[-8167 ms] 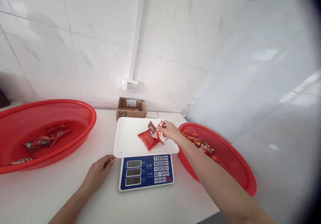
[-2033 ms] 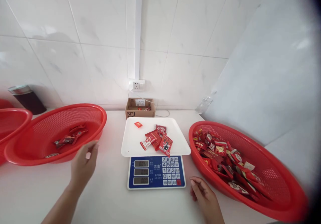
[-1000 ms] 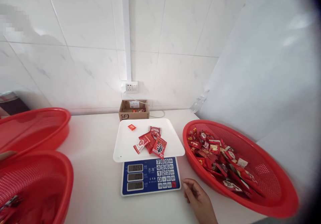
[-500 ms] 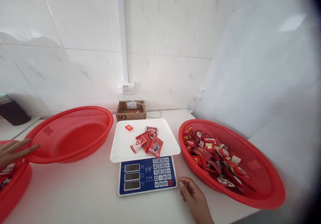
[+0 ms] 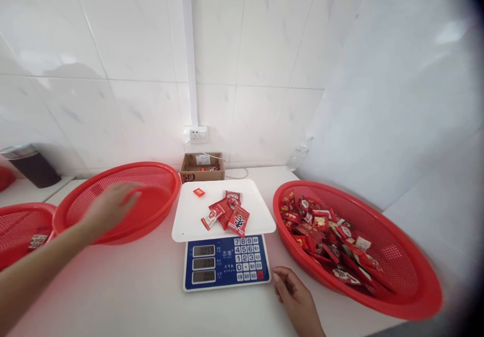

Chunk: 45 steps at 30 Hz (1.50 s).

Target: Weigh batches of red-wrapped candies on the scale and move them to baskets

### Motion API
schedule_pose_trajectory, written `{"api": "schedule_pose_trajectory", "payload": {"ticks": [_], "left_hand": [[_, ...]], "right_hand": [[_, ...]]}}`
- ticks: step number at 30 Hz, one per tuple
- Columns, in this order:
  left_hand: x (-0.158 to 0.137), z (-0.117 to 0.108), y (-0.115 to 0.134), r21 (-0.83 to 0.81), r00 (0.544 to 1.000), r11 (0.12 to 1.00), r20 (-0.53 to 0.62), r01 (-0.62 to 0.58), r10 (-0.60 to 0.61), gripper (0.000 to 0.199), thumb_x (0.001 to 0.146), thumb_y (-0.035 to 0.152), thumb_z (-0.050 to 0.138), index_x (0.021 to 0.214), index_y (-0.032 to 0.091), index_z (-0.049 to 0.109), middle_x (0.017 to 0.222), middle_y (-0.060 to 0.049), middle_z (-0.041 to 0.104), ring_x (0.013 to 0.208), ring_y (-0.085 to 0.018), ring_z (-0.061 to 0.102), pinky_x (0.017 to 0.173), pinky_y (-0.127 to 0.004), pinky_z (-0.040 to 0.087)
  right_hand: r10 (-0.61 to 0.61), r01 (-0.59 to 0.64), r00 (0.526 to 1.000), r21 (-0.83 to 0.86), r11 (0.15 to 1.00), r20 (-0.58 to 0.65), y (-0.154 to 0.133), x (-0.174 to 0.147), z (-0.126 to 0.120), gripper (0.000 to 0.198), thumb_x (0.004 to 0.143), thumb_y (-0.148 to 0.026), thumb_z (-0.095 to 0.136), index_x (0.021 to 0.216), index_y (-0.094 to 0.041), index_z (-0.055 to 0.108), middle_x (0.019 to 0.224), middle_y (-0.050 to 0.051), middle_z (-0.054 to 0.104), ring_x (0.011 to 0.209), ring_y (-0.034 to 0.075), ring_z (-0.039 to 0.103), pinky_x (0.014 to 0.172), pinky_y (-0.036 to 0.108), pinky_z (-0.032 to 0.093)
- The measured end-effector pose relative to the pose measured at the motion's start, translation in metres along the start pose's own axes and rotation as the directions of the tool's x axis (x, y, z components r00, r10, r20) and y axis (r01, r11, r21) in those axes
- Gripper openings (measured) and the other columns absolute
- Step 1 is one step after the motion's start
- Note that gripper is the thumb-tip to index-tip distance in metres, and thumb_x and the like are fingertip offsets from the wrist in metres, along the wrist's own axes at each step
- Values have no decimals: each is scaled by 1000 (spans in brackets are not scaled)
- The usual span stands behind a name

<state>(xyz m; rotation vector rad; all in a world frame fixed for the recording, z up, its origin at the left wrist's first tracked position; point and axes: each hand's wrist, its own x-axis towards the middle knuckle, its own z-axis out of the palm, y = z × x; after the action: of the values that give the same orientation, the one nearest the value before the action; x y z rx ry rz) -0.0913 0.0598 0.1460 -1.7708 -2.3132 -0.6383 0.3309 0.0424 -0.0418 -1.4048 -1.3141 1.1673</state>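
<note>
Item, left hand [image 5: 108, 208]: I see it stretched out over the near rim of the empty red mesh basket [image 5: 155, 176] toward the left end of the bench [image 5: 124, 286]; it is blurred, the fingers [image 5: 126, 195] look loosely extended and close together, nothing between them, and I cannot tell whether they touch the rim or hang just above it. Item, right hand [image 5: 297, 299]: resting on the bench near its front edge, just beside the right front corner of the scale [image 5: 227, 264] and short of the right basket [image 5: 416, 296]; fingers [image 5: 280, 279] loosely curled, holding nothing. Item, scale: blue keypad face with three displays, set mid-bench; its white weighing tray [image 5: 189, 221] carries a small heap of red candy packets [image 5: 227, 215] at the middle and one small red packet [image 5: 198, 192] alone toward the tray's back left. Item, right basket: red mesh, at the right end of the bench, with many red packets [image 5: 328, 236] lying in it. Item, a third red basket [image 5: 15, 218] at the far left edge, partly cut off, with a packet [image 5: 37, 240] inside. Item, cardboard box [image 5: 202, 168]: against the tiled wall at the back edge, behind the scale, below a wall socket [image 5: 197, 134]. Item, dark bin [image 5: 32, 165]: back left corner.
</note>
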Motion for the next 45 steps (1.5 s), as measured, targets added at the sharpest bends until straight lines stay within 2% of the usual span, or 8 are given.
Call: {"api": "schedule_pose_trajectory", "payload": {"ticks": [4, 9, 13, 18, 25, 30, 36, 45], "left_hand": [[-14, 49, 78, -198, 907, 956, 320, -217, 273, 41, 80, 53, 44, 110, 27, 53, 113, -3, 63, 104, -19, 57, 85, -31, 46], [-14, 80, 127, -237, 830, 931, 430, -276, 356, 38, 73, 41, 55, 105, 22, 48, 102, -7, 62, 92, -24, 60, 74, -33, 47], [3, 86, 126, -204, 834, 937, 432, -282, 345, 43, 70, 21, 53, 112, 21, 43, 94, -5, 62, 83, -20, 61, 67, -29, 46], [37, 91, 109, -77, 881, 957, 377, -278, 286, 44, 76, 10, 47, 120, 16, 43, 123, -15, 49, 112, -24, 50, 89, -36, 42], [54, 91, 104, 3, 843, 933, 430, -360, 324, 26, 85, 34, 53, 103, 16, 57, 111, -7, 57, 100, -19, 55, 84, -41, 47], [56, 66, 83, 113, 915, 970, 368, -217, 162, 25, 86, 29, 47, 106, 16, 54, 99, -8, 60, 89, -21, 59, 73, -40, 50], [53, 26, 45, 163, 963, 983, 269, -82, 36, 30, 80, 16, 43, 107, 12, 54, 110, -17, 60, 116, -36, 46, 90, -54, 39], [0, 75, 162, -236, 823, 921, 419, -309, 383, 71, 81, 62, 35, 139, 23, 26, 144, -8, 39, 130, -21, 37, 102, -35, 37]], "right_hand": [[12, -12, 1000, 12, 1000, -16, -2, -1, 1, 44, 67, -61, 58, 83, -19, 63, 56, -2, 50, 53, 15, 48, 50, 25, 41], [3, -3, 1000, 1, 1000, -27, -1, -4, 0, 46, 65, -63, 57, 80, -20, 64, 57, -1, 51, 54, 16, 49, 51, 26, 42], [-21, 21, 1000, -3, 1000, -3, 0, -3, -1, 46, 67, -63, 56, 80, -20, 65, 57, -1, 51, 55, 16, 49, 52, 25, 42], [-51, 51, 998, 2, 999, 27, -2, -3, 0, 43, 69, -60, 57, 80, -19, 65, 59, 0, 52, 56, 15, 49, 53, 25, 43], [-31, 31, 1000, 21, 999, -2, -5, -6, 0, 44, 67, -61, 58, 79, -20, 65, 58, -1, 52, 55, 16, 49, 52, 25, 43], [-45, 45, 999, 16, 999, 5, -3, -5, -1, 44, 68, -61, 57, 80, -19, 65, 58, -1, 51, 56, 15, 49, 53, 25, 43], [-32, 30, 998, 39, 999, 57, 2, -2, -2, 44, 69, -61, 56, 80, -19, 65, 61, 0, 53, 58, 16, 50, 55, 25, 44], [-36, 35, 999, 34, 999, 22, 3, -4, -3, 43, 71, -60, 55, 80, -19, 65, 58, -1, 51, 56, 16, 49, 53, 25, 42]]}}
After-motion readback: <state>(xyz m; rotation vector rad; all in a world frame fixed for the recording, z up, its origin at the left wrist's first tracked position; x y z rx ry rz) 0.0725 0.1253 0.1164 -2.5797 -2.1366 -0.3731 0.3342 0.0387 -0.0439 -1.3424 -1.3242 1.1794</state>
